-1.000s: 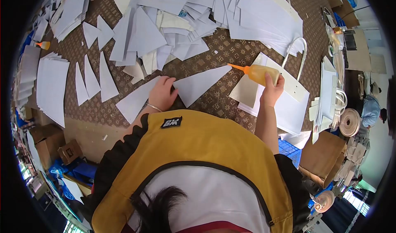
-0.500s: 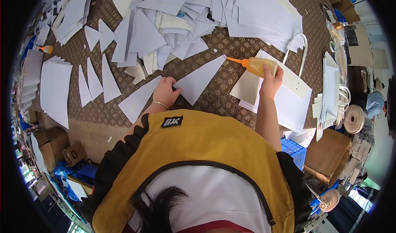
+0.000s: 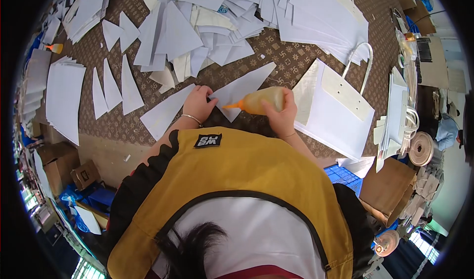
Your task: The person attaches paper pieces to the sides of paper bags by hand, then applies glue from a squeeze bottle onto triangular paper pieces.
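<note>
My right hand (image 3: 283, 117) grips a squeeze bottle (image 3: 259, 101) of yellowish liquid, tipped on its side. Its orange nozzle points left, at the near end of a tapered white paper piece (image 3: 252, 81). My left hand (image 3: 198, 103) is closed beside that piece's left edge, fingers curled together. Something small and dark shows between thumb and forefinger, too hidden to name. Under this hand's left side lies another tapered white piece (image 3: 160, 117). To the right of the bottle rests a flat white paper bag (image 3: 340, 113) with a white cord handle (image 3: 368, 64).
A heap of white paper pieces (image 3: 182, 34) covers the far middle of the brown patterned table (image 3: 276, 51). More bags (image 3: 326, 14) lie at the far right. Stacked sheets (image 3: 65, 98) and narrow strips (image 3: 111, 86) are on the left. A blue crate (image 3: 345, 176) stands below the right edge.
My right hand has brought the bottle left and nearer to me, its nozzle moving from the paper piece's far tip to its near end. My left hand has stayed almost in place.
</note>
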A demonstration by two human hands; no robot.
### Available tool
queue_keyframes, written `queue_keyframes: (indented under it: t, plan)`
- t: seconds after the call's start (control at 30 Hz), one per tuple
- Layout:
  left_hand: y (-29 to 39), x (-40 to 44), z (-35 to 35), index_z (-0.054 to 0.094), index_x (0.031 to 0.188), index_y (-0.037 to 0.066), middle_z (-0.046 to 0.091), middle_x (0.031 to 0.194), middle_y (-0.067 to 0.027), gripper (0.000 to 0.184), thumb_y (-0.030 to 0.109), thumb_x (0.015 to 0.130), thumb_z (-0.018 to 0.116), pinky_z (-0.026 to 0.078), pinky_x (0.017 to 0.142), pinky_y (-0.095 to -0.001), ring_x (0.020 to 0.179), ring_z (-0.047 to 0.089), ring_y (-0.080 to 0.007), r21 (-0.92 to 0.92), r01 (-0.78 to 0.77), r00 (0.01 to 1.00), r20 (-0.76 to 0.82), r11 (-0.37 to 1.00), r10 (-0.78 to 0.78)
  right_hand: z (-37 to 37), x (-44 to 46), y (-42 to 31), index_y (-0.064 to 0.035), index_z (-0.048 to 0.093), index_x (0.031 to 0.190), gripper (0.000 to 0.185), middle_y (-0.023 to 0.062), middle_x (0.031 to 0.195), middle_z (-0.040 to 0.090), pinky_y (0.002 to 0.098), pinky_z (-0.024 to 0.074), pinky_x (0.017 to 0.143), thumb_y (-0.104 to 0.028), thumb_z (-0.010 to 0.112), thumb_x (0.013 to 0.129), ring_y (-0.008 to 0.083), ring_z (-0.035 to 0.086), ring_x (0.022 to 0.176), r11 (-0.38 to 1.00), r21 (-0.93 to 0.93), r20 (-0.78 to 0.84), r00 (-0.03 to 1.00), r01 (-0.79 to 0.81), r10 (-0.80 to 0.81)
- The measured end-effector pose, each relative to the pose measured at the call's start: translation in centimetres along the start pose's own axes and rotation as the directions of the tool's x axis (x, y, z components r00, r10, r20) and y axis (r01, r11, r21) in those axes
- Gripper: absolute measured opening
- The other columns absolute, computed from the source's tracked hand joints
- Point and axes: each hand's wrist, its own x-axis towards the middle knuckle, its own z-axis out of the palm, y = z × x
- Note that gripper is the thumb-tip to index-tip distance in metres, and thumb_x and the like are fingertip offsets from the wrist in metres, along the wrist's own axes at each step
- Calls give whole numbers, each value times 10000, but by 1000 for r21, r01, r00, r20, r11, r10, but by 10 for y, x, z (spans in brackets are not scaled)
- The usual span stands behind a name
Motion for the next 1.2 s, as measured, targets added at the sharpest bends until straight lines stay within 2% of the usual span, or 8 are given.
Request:
queue_keyframes:
  t: [0.33,0.43,0.53,0.6,0.7,0.9,1.03,1.2]
  plan:
    - [1,0,-2,572,873,49,561,862,-102,253,197,718,708,470,702,-362,794,565,-272,9,-8,1000,-10,1000,8,-16,12,-9,-19,501,1064,423,77,986,578,289,460,819,-111,728,719,150,548,926,990,100,-106,988,-100,111]
    - [4,3,2,571,870,49,561,863,-103,250,199,721,705,470,701,-363,795,565,-273,14,-16,1000,-8,1000,17,1,-8,-8,-18,504,1064,422,85,995,580,289,467,801,-114,726,719,155,556,911,989,-16,97,985,148,-146]
    - [2,0,-2,571,870,49,561,864,-103,248,200,723,703,470,701,-363,798,565,-274,33,-2,1000,-5,999,2,-10,7,2,-16,507,1059,416,98,1006,586,289,471,783,-122,725,722,156,564,891,979,-137,21,988,152,-150]
    - [3,0,-3,571,870,49,561,863,-103,247,199,723,702,470,700,-365,799,565,-275,40,-5,1000,-8,999,6,-29,33,11,-16,503,1059,417,98,997,587,288,470,782,-123,726,722,155,561,891,996,83,-174,984,-12,27]
    - [3,-1,0,571,866,51,560,863,-102,245,198,721,703,469,698,-367,800,565,-276,34,-16,1000,-4,999,16,-53,54,12,-16,495,1070,433,95,992,589,294,476,791,-118,726,720,164,566,904,993,-27,-345,933,-118,102]
    - [8,5,-5,570,843,57,562,844,-98,237,193,709,708,467,696,-378,804,563,-282,115,0,1000,21,993,-2,-9,-5,1,-21,514,1062,387,59,977,579,285,460,801,-82,698,727,147,548,900,995,-62,71,995,78,-73]
    - [8,12,-6,574,858,67,577,841,-119,235,203,711,698,477,680,-376,773,573,-306,117,4,997,75,993,-13,-11,-4,10,-29,514,1070,428,68,978,585,288,462,812,-123,718,705,155,558,910,950,241,77,980,-198,184]
    - [15,15,-22,556,805,56,569,681,-55,176,124,736,702,457,571,-292,636,578,-185,-194,-57,990,116,979,80,-61,17,11,-23,504,1091,378,63,1005,563,285,451,827,-64,660,749,150,539,916,929,324,-64,976,-179,210]
